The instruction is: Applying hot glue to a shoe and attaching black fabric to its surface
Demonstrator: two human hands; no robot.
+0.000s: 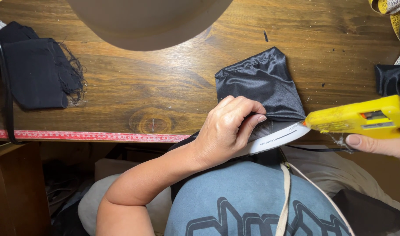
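Right now my left hand (pixel 226 131) is curled shut, pinching the black satin fabric (pixel 263 83) down over the edge of a pale, stiff curved piece (pixel 274 139) at the near edge of the table (pixel 165 87). My right hand (pixel 383 145) is wrapped around the yellow glue gun (pixel 361 117), one finger lying along its underside, and the nozzle touches the seam where satin meets the pale piece. To do this well, I judge the fabric should stay taut and flat under my fingertips (pixel 261 118), which sit close to the nozzle, so hot glue could catch them. A thin, even line would keep the satin unmarked. Folded dark cloth (pixel 33 72) lies well apart to the left, and a measuring tape (pixel 394 26) sits at the far right.
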